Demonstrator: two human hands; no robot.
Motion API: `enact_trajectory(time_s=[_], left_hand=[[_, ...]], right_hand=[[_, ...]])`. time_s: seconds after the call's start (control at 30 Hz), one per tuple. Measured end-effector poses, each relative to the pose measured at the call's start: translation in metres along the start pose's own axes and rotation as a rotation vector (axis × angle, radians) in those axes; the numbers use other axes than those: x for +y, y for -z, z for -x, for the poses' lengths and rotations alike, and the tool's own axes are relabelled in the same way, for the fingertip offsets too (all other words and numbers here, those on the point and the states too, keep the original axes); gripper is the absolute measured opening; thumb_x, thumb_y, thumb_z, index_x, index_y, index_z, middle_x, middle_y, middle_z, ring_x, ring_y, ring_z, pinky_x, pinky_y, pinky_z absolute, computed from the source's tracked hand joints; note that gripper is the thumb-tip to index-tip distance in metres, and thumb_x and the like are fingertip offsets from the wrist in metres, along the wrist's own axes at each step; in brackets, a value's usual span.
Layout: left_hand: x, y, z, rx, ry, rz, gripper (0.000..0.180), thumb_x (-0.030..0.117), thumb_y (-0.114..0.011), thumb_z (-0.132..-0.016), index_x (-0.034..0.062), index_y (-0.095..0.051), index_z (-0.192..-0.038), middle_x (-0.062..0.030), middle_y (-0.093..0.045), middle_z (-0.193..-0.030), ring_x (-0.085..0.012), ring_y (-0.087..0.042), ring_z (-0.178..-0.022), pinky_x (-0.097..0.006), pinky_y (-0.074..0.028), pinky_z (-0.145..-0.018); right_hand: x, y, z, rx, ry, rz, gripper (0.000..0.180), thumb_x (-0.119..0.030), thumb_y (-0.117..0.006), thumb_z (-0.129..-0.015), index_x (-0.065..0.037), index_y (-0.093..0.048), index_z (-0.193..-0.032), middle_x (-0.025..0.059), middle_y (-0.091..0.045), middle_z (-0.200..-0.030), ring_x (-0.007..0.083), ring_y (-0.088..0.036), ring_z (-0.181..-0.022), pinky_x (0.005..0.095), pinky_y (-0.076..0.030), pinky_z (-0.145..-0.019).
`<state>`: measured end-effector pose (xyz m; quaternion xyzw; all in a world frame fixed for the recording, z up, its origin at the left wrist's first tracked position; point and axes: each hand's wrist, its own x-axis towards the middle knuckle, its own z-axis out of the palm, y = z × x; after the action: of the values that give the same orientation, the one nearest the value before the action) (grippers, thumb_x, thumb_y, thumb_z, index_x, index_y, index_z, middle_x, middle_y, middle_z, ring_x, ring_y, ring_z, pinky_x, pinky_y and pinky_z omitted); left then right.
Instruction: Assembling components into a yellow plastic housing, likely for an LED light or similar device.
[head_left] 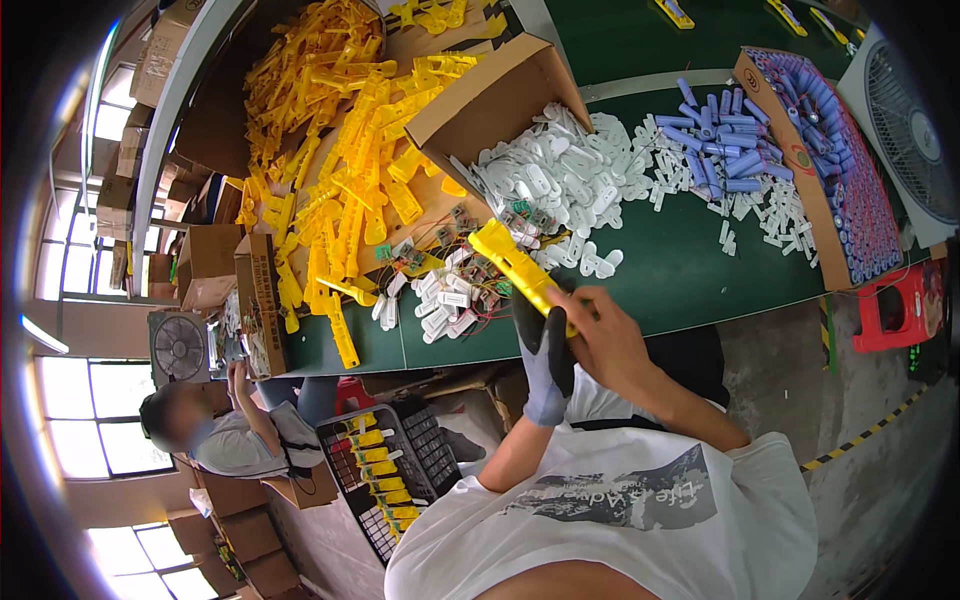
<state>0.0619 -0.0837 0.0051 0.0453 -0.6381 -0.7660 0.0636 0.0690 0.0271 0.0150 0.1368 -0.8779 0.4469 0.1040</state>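
bright, mostly even light covers the green table (680, 270), while the grey floor (770, 400) beyond its edge looks duller. daylight enters through the windows (110, 415) on the left, their panes burnt out to white, and a glowing light strip (45, 335) flares near that rim. the white plastic pieces (560, 170) and white shirt (750, 500) look pale but keep some detail. the hands (608, 335) and yellow casing (510, 262) are reasonably sharp; the co-worker's face (180, 420) is blurred. fisheye distortion bends straight edges, bluish fringing tints the left rim, and the corners fall to black
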Motion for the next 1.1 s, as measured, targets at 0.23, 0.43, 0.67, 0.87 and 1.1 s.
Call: enact_trajectory(time_s=[0.23,0.43,0.67,0.87,1.1], left_hand=[[0.006,0.036,-0.011,0.385,0.014,0.255,0.026,0.026,-0.051,-0.098,0.0059,-0.05,-0.113,-0.007,-0.06,-0.093,-0.0189,-0.062,-0.082,-0.033,-0.052,-0.073],[0.004,0.034,-0.009,0.248,0.078,0.342,0.026,0.026,-0.054,-0.095,0.0079,-0.049,-0.113,-0.0074,-0.06,-0.087,-0.0206,-0.062,-0.073,-0.033,-0.051,-0.065],[-0.035,0.027,-0.001,0.134,0.081,0.186,0.028,0.022,-0.053,-0.097,0.005,-0.046,-0.118,-0.0073,-0.058,-0.095,-0.0184,-0.062,-0.079,-0.033,-0.051,-0.07],[-0.058,0.021,0.002,0.082,-0.169,0.012,0.042,0.004,-0.058,-0.091,-0.0021,-0.042,-0.129,-0.0075,-0.057,-0.106,-0.0147,-0.057,-0.092,-0.028,-0.046,-0.083],[-0.044,0.003,-0.012,0.009,-0.066,0.143,0.044,0.004,-0.059,-0.091,-0.0007,-0.041,-0.13,-0.0078,-0.057,-0.109,-0.0138,-0.056,-0.095,-0.028,-0.046,-0.085]], right_hand=[[0.013,0.026,-0.095,-0.001,0.272,-0.088,0.035,-0.022,-0.066,-0.083,-0.008,-0.063,-0.115,0.0124,-0.063,-0.097,0.0307,-0.061,-0.092,0.039,-0.05,-0.081],[0.052,0.002,-0.173,-0.14,0.305,0.436,0.017,-0.015,-0.065,-0.082,-0.006,-0.065,-0.097,0.0089,-0.065,-0.089,0.0287,-0.063,-0.083,0.0398,-0.05,-0.074],[0.05,0.01,-0.172,-0.229,0.173,0.142,0.018,-0.007,-0.065,-0.08,-0.004,-0.065,-0.098,0.0097,-0.065,-0.087,0.0306,-0.065,-0.083,0.0398,-0.051,-0.074],[0.027,0.045,-0.181,0.175,0.45,0.17,0.017,-0.001,-0.061,-0.083,-0.003,-0.067,-0.1,0.011,-0.063,-0.09,0.0276,-0.064,-0.081,0.0365,-0.053,-0.072],[0.033,0.076,-0.169,0.029,0.063,-0.341,0.014,-0.008,-0.066,-0.087,-0.001,-0.069,-0.099,0.0091,-0.069,-0.091,0.0182,-0.068,-0.088,0.0283,-0.053,-0.082]])
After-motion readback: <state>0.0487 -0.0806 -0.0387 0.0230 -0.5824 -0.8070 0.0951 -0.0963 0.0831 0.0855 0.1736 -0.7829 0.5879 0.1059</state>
